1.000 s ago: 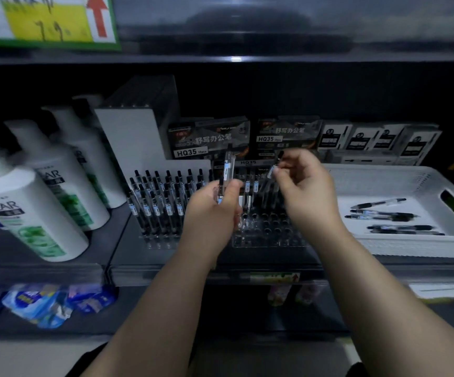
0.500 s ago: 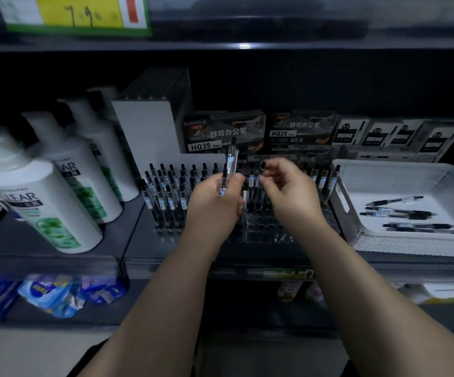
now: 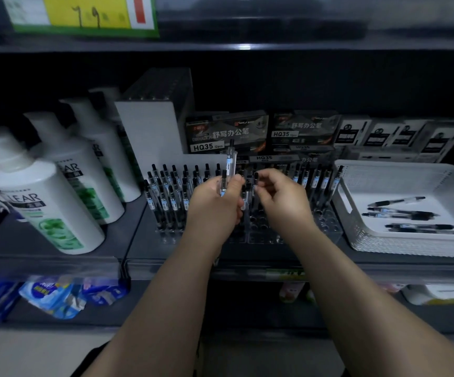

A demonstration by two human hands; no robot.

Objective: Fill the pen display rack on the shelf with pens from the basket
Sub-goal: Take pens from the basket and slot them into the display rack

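The clear pen display rack (image 3: pixel 329 227) stands on the middle shelf, its left half full of upright black-capped pens (image 3: pixel 174 186), with more at its back right. My left hand (image 3: pixel 215 205) grips a couple of clear pens (image 3: pixel 229 164) upright above the rack's middle. Beside it, my right hand (image 3: pixel 280 197) pinches the black top of one pen (image 3: pixel 255 180) that stands over the rack's open middle holes. The white basket (image 3: pixel 356 227) sits to the right with several pens (image 3: pixel 405 210) lying flat in it.
White shampoo bottles (image 3: pixel 43 202) stand on the shelf left of the rack. A white divider (image 3: pixel 149 137) and boxed pen packs (image 3: pixel 225 134) are behind it. Blue packets (image 3: pixel 54 295) lie on the lower shelf. A yellow price sign (image 3: pixel 84 12) hangs above.
My right hand came down and left from the rack's back to its middle, now pinching a pen there. The left hand kept its pens. The view shifted left.
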